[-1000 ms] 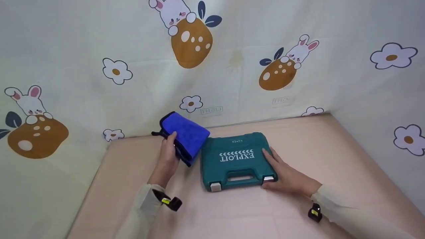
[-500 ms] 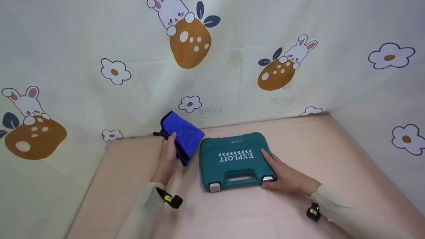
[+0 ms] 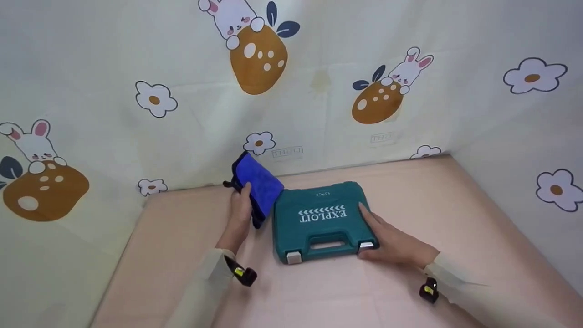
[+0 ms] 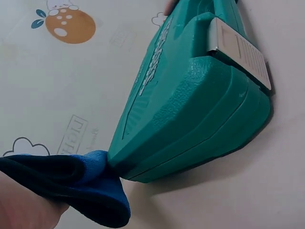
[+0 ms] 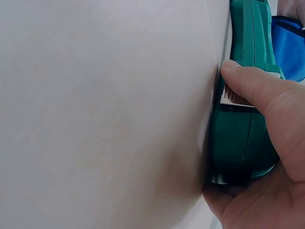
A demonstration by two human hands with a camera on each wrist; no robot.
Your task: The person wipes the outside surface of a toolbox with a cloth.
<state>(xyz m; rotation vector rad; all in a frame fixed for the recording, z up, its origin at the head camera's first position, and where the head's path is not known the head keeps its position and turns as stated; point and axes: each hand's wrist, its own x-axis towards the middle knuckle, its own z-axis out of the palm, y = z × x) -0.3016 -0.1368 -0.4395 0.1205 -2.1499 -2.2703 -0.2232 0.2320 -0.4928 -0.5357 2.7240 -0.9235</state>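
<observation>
Apparently, a wipe along the green case (image 3: 325, 228) is being carried out. Nearest, on the table (image 3: 328, 291), the right hand (image 3: 394, 241) is steadying the case at its four o'clock corner, its fingers and thumb clamping round it; the thumb is partly covering a latch (image 5: 237, 97). Farther off, the left hand (image 3: 239, 212) is pinching the folded blue cloth (image 3: 263, 184), which is touching the case's ten o'clock corner. The next move is probably calling for steady bracing while the cloth follows that side. The cloth is hiding most of the left fingers, and the left wrist view is cutting that hand off. Toward twelve o'clock, printed wall fabric (image 3: 319, 114) is hanging, its stamps barely showing legibly.
</observation>
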